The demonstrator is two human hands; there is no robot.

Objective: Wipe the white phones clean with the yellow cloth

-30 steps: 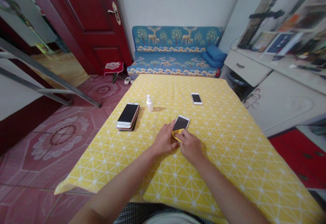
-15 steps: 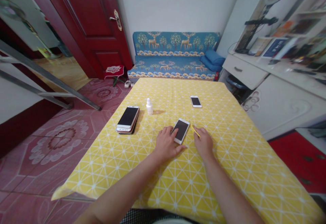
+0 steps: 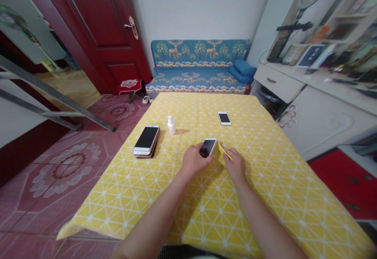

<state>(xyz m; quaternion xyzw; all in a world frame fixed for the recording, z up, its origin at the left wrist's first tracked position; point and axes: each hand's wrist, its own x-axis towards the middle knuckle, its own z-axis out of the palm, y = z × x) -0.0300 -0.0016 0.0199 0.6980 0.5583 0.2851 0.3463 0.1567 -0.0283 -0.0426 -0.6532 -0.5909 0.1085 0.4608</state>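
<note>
My left hand (image 3: 194, 161) grips the near end of a white phone (image 3: 209, 146) with a dark screen and has it tilted up off the yellow tablecloth (image 3: 265, 196). Just right of the phone, my right hand (image 3: 235, 165) pinches a small yellow cloth (image 3: 223, 151). The cloth's tip is close to the phone's right edge, and I cannot tell if it touches.
A stack of phones (image 3: 146, 140) lies at the left of the table, with a small white bottle (image 3: 171, 125) beside it. Another white phone (image 3: 224, 118) lies farther back. A blue patterned sofa (image 3: 200, 68) stands behind; a white desk (image 3: 312, 102) is at the right.
My left hand has closed around the phone and lifted its near end. My right hand drew the yellow cloth from the phone to its right side.
</note>
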